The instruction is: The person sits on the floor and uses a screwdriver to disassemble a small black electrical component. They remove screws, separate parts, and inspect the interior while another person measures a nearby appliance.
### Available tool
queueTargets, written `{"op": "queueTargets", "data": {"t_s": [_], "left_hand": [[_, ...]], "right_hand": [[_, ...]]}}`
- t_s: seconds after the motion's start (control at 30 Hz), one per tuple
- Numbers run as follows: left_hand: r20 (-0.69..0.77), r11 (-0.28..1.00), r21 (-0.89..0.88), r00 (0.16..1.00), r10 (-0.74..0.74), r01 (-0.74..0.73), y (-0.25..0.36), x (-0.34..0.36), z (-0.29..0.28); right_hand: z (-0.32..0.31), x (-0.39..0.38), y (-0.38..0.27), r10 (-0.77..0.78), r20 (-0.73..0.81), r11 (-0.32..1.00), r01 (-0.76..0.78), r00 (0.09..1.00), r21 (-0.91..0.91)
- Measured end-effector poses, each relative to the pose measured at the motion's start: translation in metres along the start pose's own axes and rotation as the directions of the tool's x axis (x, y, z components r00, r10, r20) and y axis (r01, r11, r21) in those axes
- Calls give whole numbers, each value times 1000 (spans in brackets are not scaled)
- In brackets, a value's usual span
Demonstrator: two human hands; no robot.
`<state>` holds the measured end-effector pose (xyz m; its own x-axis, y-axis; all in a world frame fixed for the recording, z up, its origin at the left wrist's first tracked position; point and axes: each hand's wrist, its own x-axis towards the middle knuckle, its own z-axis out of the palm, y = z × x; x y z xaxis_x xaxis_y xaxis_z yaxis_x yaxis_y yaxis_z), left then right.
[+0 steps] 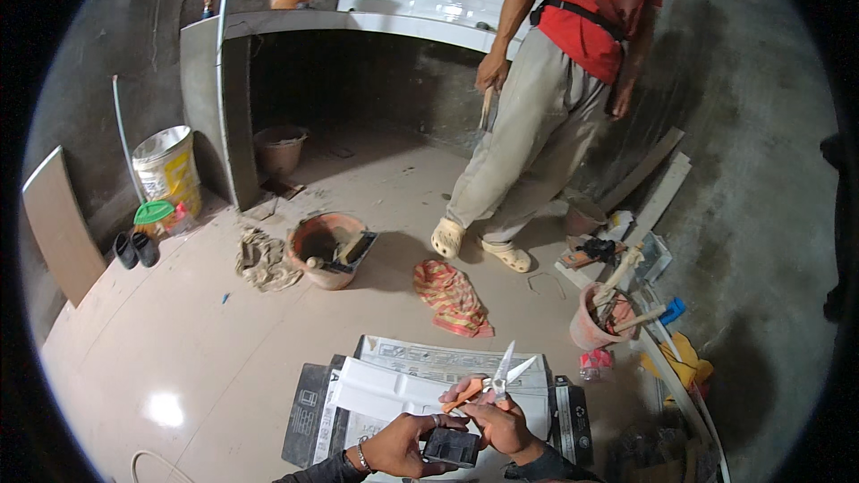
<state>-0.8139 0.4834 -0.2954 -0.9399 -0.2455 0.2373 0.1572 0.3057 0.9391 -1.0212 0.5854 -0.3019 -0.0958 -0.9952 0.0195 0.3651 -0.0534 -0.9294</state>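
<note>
My left hand (395,445), with a bracelet at the wrist, is closed around a small black box-shaped piece (451,448) with recesses in its face. Beside it, my right hand (501,425) grips a pair of scissors (503,374) with orange handles. Their blades are spread and point up and away from me. Both hands nearly meet above flattened printed cardboard (420,353) and a white sheet-like panel (380,389). Fingers hide part of the scissor handles and part of the black piece.
A person in a red shirt (582,0) stands ahead holding a tool. A tool-filled bucket (327,279) and a striped cloth (452,300) lie beyond the cardboard. Another bucket (591,329), planks (662,192) and a yellow cloth (677,360) are at right.
</note>
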Motion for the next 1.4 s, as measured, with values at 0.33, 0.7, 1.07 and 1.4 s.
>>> {"op": "queueTargets", "data": {"t_s": [0.33, 0.7, 1.07, 1.4], "left_hand": [[-31, 1000, -14, 999, -18, 18, -23, -19, 3], [13, 997, -73, 1000, 28, -27, -24, -17, 0], [225, 532, -790, 951, -214, 307, -36, -10, 1], [-376, 870, 483, 920, 108, 95, -27, 5, 11]], "right_hand": [[7, -4, -3, 206, 162, 957, -233, 965, 175], [-4, -4, 4, 207, 128, 940, -233, 970, 247], [-16, 11, -22, 32, 24, 927, -39, 999, 372], [3, 2, -18, 232, -51, 920, -202, 971, 335]]}}
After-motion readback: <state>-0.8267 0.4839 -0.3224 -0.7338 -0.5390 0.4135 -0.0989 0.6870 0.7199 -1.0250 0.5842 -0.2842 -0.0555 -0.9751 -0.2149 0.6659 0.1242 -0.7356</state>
